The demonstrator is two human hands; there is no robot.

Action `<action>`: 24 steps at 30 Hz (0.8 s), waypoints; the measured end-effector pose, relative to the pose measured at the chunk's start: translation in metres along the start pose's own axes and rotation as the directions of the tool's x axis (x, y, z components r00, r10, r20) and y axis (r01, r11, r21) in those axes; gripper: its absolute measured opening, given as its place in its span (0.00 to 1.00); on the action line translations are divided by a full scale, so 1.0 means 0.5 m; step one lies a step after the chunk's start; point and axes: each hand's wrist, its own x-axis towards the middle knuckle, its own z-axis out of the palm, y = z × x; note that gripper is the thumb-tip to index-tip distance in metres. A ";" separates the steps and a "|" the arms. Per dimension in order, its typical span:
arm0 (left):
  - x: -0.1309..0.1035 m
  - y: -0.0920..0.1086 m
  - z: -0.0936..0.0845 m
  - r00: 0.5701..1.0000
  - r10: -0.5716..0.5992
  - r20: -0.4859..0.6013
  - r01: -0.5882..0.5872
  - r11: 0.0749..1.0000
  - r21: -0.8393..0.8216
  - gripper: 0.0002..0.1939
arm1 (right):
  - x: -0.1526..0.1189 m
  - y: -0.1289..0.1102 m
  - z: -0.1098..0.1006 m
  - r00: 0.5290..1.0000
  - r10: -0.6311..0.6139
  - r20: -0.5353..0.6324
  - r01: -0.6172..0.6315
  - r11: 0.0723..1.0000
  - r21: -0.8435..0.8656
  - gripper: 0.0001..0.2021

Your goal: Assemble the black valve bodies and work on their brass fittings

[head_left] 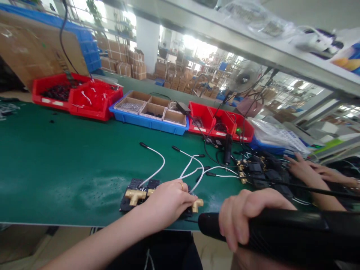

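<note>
My right hand [236, 219] is wrapped round a thick black electric screwdriver [298, 230], held level at the table's front edge. Its thin bit points left toward the parts under my left hand [173, 200]. The left fingers are closed, with their tips on a brass fitting [198, 204] at the right end of a row of black parts. Another brass fitting, T-shaped [135, 196], lies on a black block [124, 204] left of my wrist. White cables [161, 161] with black plugs run from these parts across the table. My left hand hides the middle of the row.
Red bins [97, 112] and a blue divided tray [152, 125] line the back of the green table [70, 161]. A black pen-shaped tool [227, 150] hangs on a cord. At right, another person's hands [303, 170] are among black and brass parts [257, 170].
</note>
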 end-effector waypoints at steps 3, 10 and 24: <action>0.005 0.007 -0.015 0.996 -0.053 0.073 0.058 0.997 -0.057 0.09 | 0.013 0.015 0.021 0.999 0.038 -0.009 -0.038 0.999 0.033 0.09; 0.012 0.017 -0.026 0.990 -0.103 0.098 0.115 0.986 -0.122 0.09 | 0.024 0.041 0.088 0.921 -0.006 -0.389 -0.051 0.990 -0.135 0.13; 0.010 0.002 -0.012 0.998 -0.054 0.042 0.058 0.994 -0.090 0.08 | -0.002 0.050 0.045 0.936 0.172 -0.308 -0.211 0.973 -0.098 0.18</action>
